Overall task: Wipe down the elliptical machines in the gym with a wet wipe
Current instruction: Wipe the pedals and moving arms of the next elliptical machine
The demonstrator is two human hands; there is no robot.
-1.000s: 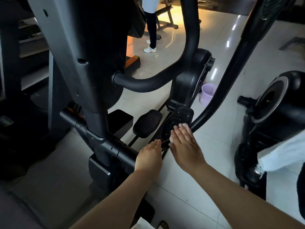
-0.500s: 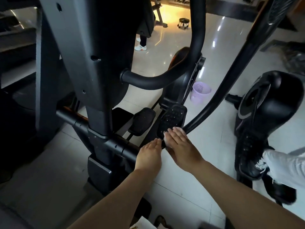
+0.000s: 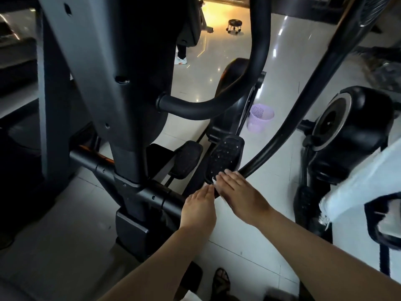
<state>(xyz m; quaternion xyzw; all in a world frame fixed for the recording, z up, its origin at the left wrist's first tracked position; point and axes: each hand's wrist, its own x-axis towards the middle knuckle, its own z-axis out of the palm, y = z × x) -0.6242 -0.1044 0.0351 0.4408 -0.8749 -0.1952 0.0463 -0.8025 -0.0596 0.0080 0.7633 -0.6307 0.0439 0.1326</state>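
A black elliptical machine (image 3: 121, 88) fills the left and middle of the view. Its right foot pedal (image 3: 224, 156) is studded and slopes toward me; the left pedal (image 3: 186, 159) lies beside it. My right hand (image 3: 240, 194) lies flat with straight fingers on the near end of the right pedal, pressing a white wet wipe (image 3: 213, 181) of which only a sliver shows under the fingers. My left hand (image 3: 198, 206) rests beside it, fingers straight, on the near edge of the pedal arm by the base crossbar (image 3: 138, 190).
A curved black handlebar (image 3: 217, 105) and a long swing arm (image 3: 308, 98) cross above the pedals. A second machine (image 3: 347, 135) stands to the right with a white towel (image 3: 364, 187) over it. A lilac basket (image 3: 260, 117) sits on the tiled floor. A person's white shoe (image 3: 180, 61) shows far back.
My right hand has slid back along the pedal toward me, from its middle to its near end. The left hand has stayed where it was. The view has shifted slightly.
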